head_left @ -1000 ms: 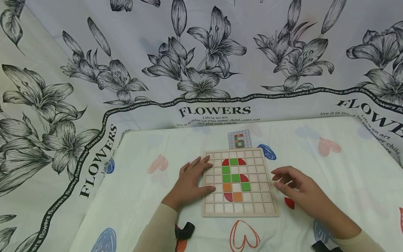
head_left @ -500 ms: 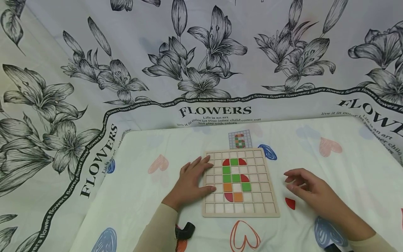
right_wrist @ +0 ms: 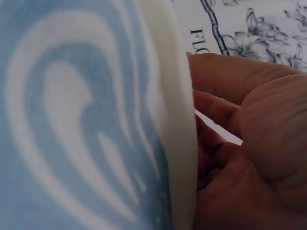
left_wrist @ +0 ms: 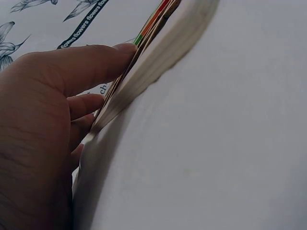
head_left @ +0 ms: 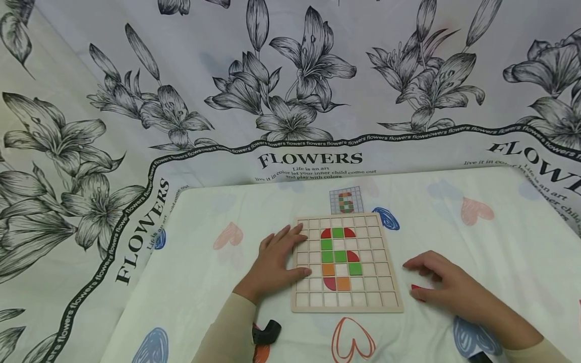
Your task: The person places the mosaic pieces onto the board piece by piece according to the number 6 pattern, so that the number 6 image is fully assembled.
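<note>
A wooden grid board (head_left: pixel 347 309) lies on the cloth-covered table, with red quarter-circle, green square and orange square tiles in its middle cells. Along its left side rests my left hand (head_left: pixel 274 262), fingers and thumb extended onto the rim; the left wrist view shows the thumb (left_wrist: pixel 108 62) touching the board's edge. Right of the board, my right hand (head_left: pixel 447 282) is low over a loose red quarter-circle tile (head_left: pixel 415 287). The thumb covers most of that tile, while the fingers stand apart from the thumb. In the right wrist view the cloth hides the fingertips.
Behind the board lies a small printed card (head_left: pixel 336 202) with a coloured grid pattern, partly against the board's back edge. A black strap piece (head_left: pixel 268 333) is at the left wrist. A flower-printed sheet (head_left: pixel 308 91) rises behind the table.
My right hand has drawn back rightward from the board, then come down over the loose red tile, its thumb now covering most of it. The left hand and board have stayed put.
</note>
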`<state>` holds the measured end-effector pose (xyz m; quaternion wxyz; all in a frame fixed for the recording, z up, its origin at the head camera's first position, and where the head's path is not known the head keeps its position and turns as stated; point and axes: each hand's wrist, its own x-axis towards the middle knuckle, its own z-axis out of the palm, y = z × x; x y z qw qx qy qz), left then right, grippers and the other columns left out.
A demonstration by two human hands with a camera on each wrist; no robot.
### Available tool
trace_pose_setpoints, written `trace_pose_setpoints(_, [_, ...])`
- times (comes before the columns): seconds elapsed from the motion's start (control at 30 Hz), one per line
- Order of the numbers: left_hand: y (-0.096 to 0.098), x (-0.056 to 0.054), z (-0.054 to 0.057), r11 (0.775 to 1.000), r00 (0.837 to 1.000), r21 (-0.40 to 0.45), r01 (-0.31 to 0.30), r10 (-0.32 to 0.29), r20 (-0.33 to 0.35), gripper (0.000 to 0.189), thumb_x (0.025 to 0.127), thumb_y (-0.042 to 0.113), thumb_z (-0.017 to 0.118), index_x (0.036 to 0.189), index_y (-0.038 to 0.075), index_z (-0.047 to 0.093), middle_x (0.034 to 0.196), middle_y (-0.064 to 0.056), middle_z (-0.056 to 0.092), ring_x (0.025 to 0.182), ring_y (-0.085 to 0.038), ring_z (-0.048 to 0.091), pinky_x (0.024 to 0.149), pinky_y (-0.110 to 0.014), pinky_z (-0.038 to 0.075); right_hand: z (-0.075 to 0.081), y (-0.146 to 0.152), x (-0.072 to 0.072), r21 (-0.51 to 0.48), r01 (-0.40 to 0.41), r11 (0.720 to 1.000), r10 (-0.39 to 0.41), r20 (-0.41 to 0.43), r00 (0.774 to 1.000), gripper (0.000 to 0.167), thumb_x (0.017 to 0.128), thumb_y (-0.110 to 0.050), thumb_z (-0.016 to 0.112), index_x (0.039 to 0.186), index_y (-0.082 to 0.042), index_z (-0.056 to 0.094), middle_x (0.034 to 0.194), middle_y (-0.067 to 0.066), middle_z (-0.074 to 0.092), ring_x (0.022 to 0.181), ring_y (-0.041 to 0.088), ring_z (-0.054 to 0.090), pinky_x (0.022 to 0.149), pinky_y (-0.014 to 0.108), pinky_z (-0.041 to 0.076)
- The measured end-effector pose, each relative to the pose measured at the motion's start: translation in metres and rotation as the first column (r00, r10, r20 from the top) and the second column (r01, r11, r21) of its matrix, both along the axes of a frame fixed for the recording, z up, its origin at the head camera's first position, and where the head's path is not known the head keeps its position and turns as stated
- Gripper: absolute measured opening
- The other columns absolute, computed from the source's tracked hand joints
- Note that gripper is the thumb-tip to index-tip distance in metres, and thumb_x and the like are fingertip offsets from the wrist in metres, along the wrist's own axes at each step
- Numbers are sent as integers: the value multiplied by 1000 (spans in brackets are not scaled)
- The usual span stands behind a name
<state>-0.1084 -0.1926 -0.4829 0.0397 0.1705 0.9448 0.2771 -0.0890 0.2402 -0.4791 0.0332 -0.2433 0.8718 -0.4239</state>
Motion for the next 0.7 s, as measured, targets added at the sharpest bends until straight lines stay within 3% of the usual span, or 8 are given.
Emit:
trace_pose_setpoints(0.13, [0, 0, 0, 1000, 1000, -1, -1, 1, -2, 78, 91, 59, 76, 160, 30, 53, 177, 18, 26, 163, -11, 12, 128, -48, 5, -1, 0, 1, 50, -36, 998, 39, -47, 998, 40, 87, -17, 94, 120, -26, 73, 122, -13, 63, 108, 8, 59, 96, 7, 38])
trace_pose_setpoints(0.4, [0, 0, 1, 1000, 1000, -6, -1, 1, 0, 78, 92, 60, 75, 160, 30, 53, 177, 18, 25, 163, -10, 11, 128, -49, 6, -4, 2, 0, 76, -10, 997, 20, -132, 991, 33, 84, -15, 96, 96, -34, 70, 101, -19, 59, 93, 6, 56, 85, 11, 38])
trace_pose_setpoints(0.53, [1, 0, 1, 1000, 1000, -8, 1, -1, 1, 78, 92, 60, 75, 160, 29, 53, 177, 18, 25, 163, -11, 12, 128, -50, 6, -1, 1, 2, 105, -3, 995, 12, -86, 996, 32, 85, -16, 95, 94, -33, 69, 97, -20, 61, 91, 6, 57, 83, 15, 44])
trace_pose_setpoints(0.7, [0, 1, 2, 1000, 1000, -5, 4, -4, -5, 78, 92, 59, 75, 160, 28, 53, 177, 16, 26, 163, -13, 13, 128, -52, 7, 6, -3, 5, 169, 50, 984, -53, 13, 999, 28, 89, -16, 92, 95, -30, 69, 90, -19, 60, 86, 6, 55, 75, 26, 50])
